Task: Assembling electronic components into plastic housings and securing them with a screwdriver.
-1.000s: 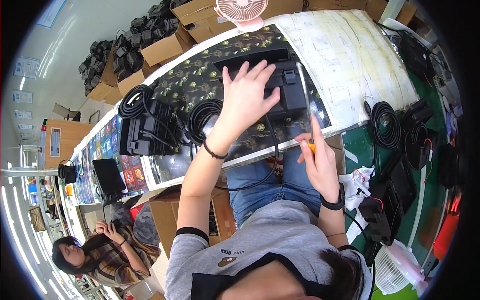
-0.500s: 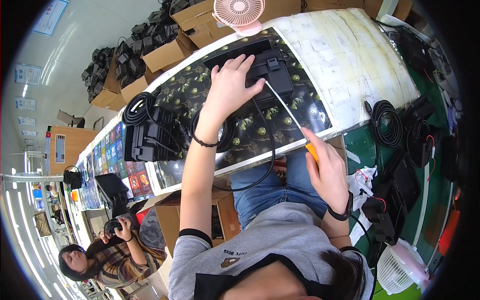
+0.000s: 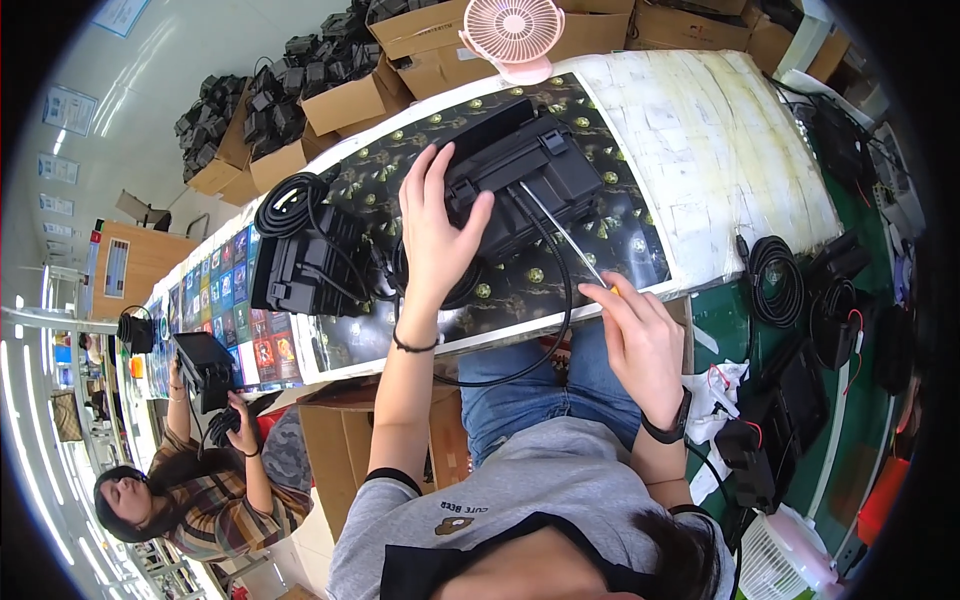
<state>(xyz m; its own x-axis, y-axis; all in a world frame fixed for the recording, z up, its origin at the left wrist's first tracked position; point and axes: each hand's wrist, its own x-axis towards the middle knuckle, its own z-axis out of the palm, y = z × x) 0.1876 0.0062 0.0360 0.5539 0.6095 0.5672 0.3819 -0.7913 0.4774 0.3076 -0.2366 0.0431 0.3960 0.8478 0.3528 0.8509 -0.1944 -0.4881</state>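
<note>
On the dark patterned mat [image 3: 620, 235] in front of me lies a black plastic case [image 3: 560, 165] with latches and a flat black panel along its far side. My left hand [image 3: 440, 225] is at the case's left end, fingers stretched and thumb apart, seemingly touching it. A long-shafted screwdriver [image 3: 565, 235] is gripped in my right hand [image 3: 645, 345]; only a bit of its orange handle shows. Its tip meets the case's near side, though exact contact is unclear. From the case a black cable [image 3: 567, 290] loops over the table edge toward my lap.
Left of my arm stands another black case [image 3: 310, 265] with a coiled cable [image 3: 290, 203] on it. A pink fan [image 3: 515, 35] sits at the far edge. Coiled cable [image 3: 775, 285] and black parts lie on the green surface at right. A co-worker [image 3: 230, 490] handles a black device at left.
The case has turned, its right end now nearer me. My left hand has moved from its top to its left end. The screwdriver tip has shifted slightly left and down.
</note>
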